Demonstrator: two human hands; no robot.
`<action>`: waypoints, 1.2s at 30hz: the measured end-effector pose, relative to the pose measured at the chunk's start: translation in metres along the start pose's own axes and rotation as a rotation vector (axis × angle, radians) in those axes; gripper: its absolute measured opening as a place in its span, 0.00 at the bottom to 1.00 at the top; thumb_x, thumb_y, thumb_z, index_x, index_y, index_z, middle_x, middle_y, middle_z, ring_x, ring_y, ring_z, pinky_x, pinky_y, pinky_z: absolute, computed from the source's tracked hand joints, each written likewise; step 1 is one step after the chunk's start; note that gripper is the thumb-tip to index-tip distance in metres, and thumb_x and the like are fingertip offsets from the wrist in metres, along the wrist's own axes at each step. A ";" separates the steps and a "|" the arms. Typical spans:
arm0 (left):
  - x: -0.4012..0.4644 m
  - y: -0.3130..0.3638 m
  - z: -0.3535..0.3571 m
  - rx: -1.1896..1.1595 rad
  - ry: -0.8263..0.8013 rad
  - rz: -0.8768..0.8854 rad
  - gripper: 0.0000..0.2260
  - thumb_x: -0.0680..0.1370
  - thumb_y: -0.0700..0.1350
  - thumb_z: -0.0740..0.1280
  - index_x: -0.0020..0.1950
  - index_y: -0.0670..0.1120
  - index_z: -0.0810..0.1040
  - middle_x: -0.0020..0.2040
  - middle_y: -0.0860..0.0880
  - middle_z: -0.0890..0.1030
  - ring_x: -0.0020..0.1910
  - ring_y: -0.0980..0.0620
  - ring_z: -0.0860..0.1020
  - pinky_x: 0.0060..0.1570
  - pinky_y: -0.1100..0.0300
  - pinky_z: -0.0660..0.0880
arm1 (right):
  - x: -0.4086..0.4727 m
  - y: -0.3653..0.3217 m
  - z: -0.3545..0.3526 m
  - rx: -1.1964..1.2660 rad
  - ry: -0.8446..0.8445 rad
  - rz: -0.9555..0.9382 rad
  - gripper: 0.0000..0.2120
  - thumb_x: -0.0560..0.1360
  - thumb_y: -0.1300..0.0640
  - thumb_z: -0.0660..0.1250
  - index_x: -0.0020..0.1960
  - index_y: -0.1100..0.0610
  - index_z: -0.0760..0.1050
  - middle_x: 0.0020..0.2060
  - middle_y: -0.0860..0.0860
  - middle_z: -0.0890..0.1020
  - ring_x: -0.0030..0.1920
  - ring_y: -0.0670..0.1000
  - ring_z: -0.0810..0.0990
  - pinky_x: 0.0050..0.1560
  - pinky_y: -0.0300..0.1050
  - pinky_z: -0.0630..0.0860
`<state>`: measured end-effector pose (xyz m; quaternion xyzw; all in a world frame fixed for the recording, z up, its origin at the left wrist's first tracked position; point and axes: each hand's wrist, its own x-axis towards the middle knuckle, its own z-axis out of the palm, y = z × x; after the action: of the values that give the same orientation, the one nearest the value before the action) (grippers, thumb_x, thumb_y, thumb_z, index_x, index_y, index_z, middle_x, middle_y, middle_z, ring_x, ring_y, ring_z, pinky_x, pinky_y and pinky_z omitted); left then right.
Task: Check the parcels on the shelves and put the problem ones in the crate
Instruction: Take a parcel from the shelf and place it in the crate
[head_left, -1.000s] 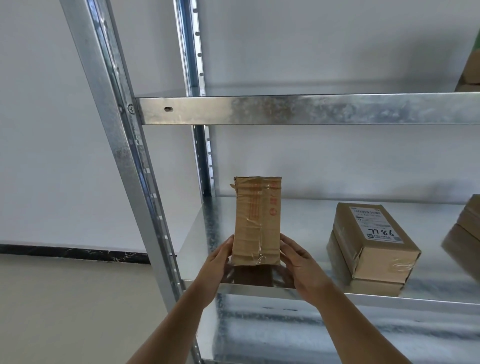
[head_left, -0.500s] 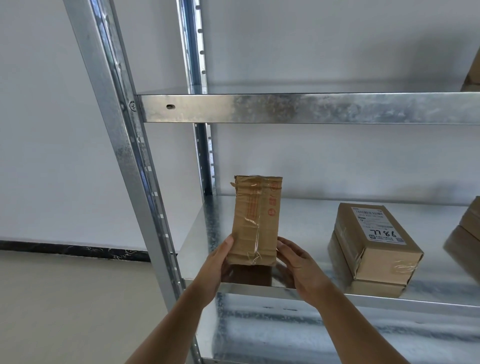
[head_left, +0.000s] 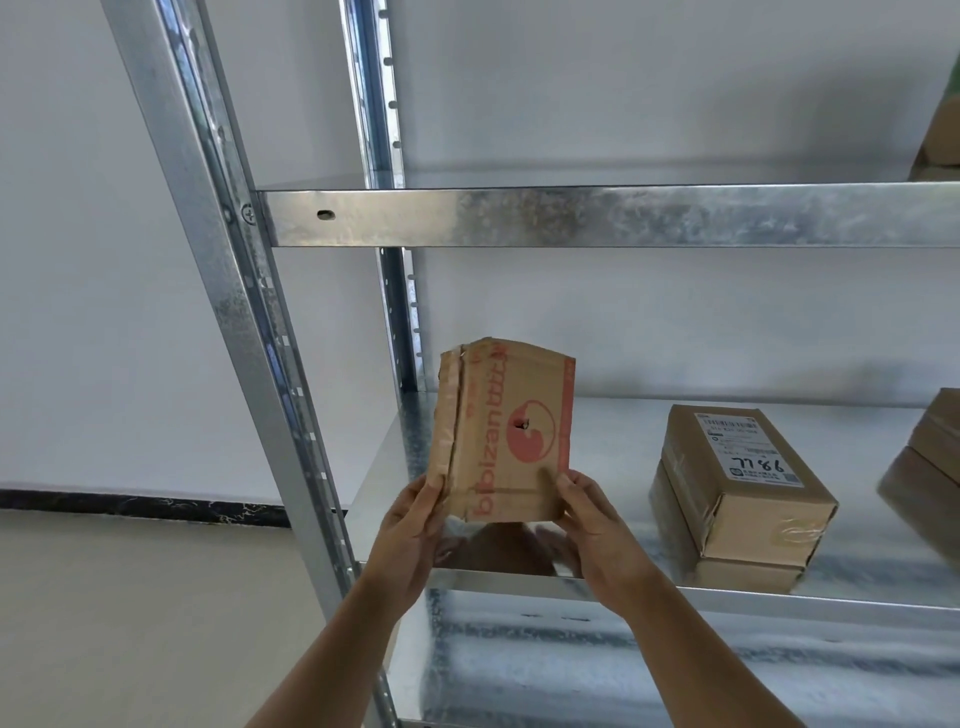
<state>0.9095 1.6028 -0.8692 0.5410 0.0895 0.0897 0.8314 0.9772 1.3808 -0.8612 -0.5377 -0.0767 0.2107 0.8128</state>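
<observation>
Parcels are the matter at hand, and the nearest one, a worn cardboard parcel (head_left: 506, 436) with red print and a small hole in its round red logo, stands upright at the front edge of the middle shelf (head_left: 597, 574), close to that shelf's left corner. Both hands grasp it low down: the left hand (head_left: 410, 535) has its fingers curled round the lower left edge, where the cardboard is creased and split along a seam, and the right hand (head_left: 597, 525) pinches the lower right corner with thumb and fingers. The bottom edge of the parcel sits just above or on the shiny metal, which mirrors it; whether it touches cannot be told. The top of the parcel is bowed and crumpled. Farther right on the same shelf, well apart from the held parcel, a taped box (head_left: 748, 486) with a white label marked in handwritten digits lies on top of a second box (head_left: 727, 566). At the right edge of the shelf another brown parcel (head_left: 930, 473) is cut off by the view. Above runs the upper shelf (head_left: 597, 215), and a further box (head_left: 940, 140) peeps in at its far right end. A steel upright (head_left: 228, 291) rises at the left, with a white wall (head_left: 675, 93) behind everything.
</observation>
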 end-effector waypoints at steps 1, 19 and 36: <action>0.000 -0.001 0.000 -0.050 0.050 0.013 0.22 0.83 0.51 0.65 0.72 0.39 0.71 0.66 0.30 0.78 0.65 0.29 0.77 0.66 0.31 0.73 | 0.001 0.002 -0.001 -0.002 0.009 -0.006 0.22 0.83 0.48 0.64 0.72 0.59 0.69 0.64 0.60 0.82 0.66 0.61 0.81 0.71 0.67 0.72; 0.004 -0.009 0.005 0.197 0.161 0.056 0.16 0.87 0.47 0.58 0.65 0.46 0.83 0.56 0.41 0.87 0.58 0.42 0.85 0.64 0.43 0.79 | 0.010 0.009 -0.005 0.007 0.099 -0.082 0.18 0.85 0.56 0.60 0.73 0.53 0.75 0.65 0.57 0.83 0.68 0.59 0.79 0.68 0.66 0.75; 0.007 -0.012 0.002 0.211 0.148 0.077 0.16 0.87 0.48 0.58 0.67 0.45 0.82 0.57 0.41 0.86 0.59 0.43 0.85 0.65 0.41 0.78 | 0.009 0.008 -0.004 -0.020 0.101 -0.088 0.16 0.85 0.56 0.59 0.71 0.52 0.76 0.64 0.55 0.83 0.68 0.58 0.80 0.71 0.66 0.72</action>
<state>0.9177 1.5977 -0.8795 0.6205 0.1388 0.1511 0.7569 0.9844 1.3838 -0.8714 -0.5518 -0.0611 0.1463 0.8188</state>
